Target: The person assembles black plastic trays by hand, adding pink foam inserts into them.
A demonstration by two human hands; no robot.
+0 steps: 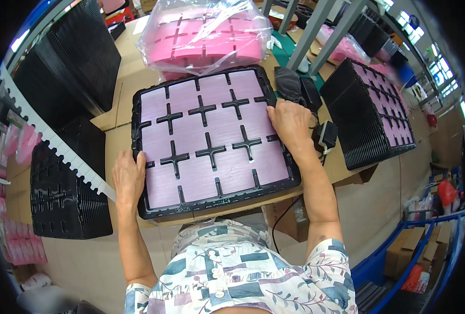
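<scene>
A black plastic tray (268, 189) with raised cross-shaped dividers lies on the table in front of me. Pinkish-purple sheet pieces (189, 137) fill its compartments. My left hand (128, 177) grips the tray's left edge, the thumb at the rim and the fingers along the outer side. On the opposite edge, towards the far corner, my right hand (292, 121) is closed over the rim with bent fingers. Parts of the fingers on both hands are hidden. Just behind the tray sit bright pink sheets (206, 49) under a clear plastic bag (154, 31).
Stacked black trays (70, 63) rise at the far left, with another stack (70, 183) nearer me. A tilted stack of filled trays (366, 112) stands at the right. A black adapter (326, 135) with cable lies beside my right wrist. Grey posts (316, 31) stand behind.
</scene>
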